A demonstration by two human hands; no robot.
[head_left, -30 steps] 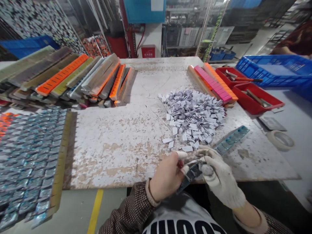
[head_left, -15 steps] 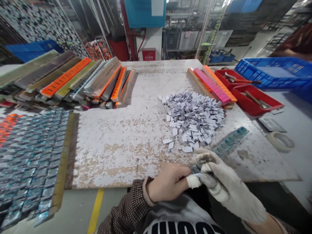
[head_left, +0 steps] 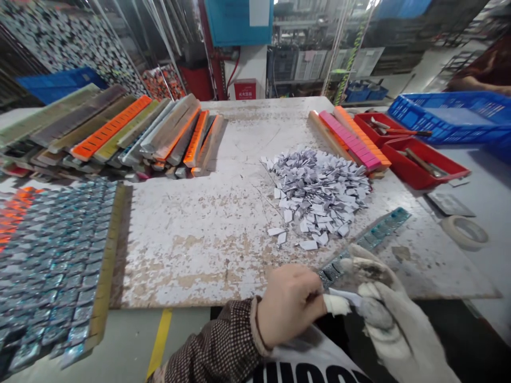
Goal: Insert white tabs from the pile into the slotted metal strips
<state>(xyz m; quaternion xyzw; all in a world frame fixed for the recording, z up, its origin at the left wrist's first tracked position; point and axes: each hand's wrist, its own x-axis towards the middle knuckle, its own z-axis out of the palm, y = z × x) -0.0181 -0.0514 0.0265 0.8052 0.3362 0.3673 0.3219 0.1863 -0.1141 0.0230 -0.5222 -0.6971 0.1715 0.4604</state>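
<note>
My left hand [head_left: 293,303], bare with white tape around the thumb, is closed over the near edge of the table. Its curled fingers hide whatever may be in them. A small flat white piece [head_left: 345,296] shows just past the taped thumb, its far end between the fingers of my right hand [head_left: 389,311], which wears a smudged white glove and is closed. Beneath and beyond the hands, a teal glittery slotted strip [head_left: 373,236] lies slantwise on the worn tabletop [head_left: 191,234]. Many loose white pieces [head_left: 319,186] form a pile behind it.
At left stand rows of glittery grey-teal pieces [head_left: 59,255] in slotted bars, with stacked bars [head_left: 115,127] behind. On the right are pink and orange bars [head_left: 351,141], red bins [head_left: 427,159], a blue crate [head_left: 447,117] and a tape roll [head_left: 465,233]. Another person's arm [head_left: 479,82] shows far right.
Both hands have shifted right, and the gloved hand has also come lower and nearer. More of the teal strip's near end and of the white piece between the hands now shows.
</note>
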